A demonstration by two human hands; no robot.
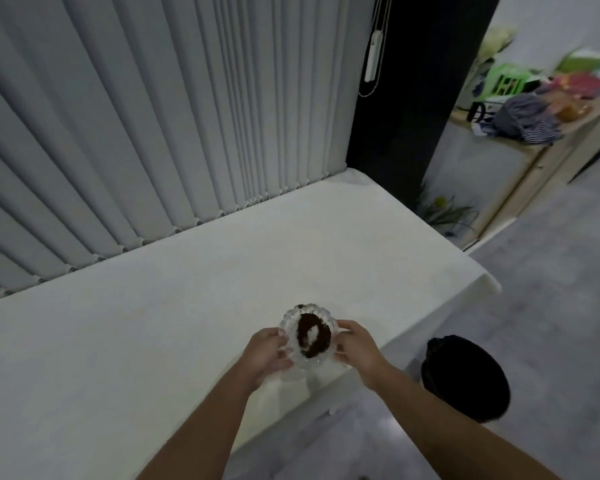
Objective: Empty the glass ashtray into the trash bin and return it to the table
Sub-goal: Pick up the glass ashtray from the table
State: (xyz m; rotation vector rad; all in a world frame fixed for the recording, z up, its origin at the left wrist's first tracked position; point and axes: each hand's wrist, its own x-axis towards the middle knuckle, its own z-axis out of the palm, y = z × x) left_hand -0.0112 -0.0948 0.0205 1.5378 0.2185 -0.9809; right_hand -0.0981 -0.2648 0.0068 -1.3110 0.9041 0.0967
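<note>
Both our left hand [267, 351] and right hand [359, 348] close their grip on the glass ashtray [309, 336] of dark ash, at lower centre above the white tabletop [153, 323], the black trash bin [465, 377] at lower right.

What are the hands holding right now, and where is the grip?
Both hands hold the glass ashtray, still full of dark ash. The left hand has its grip on the left rim, the right hand on the right rim, near the table edge.

Scalloped glass ashtray [309, 337] — dark ash inside, upright, black trash bin [465, 377] — floor
</note>
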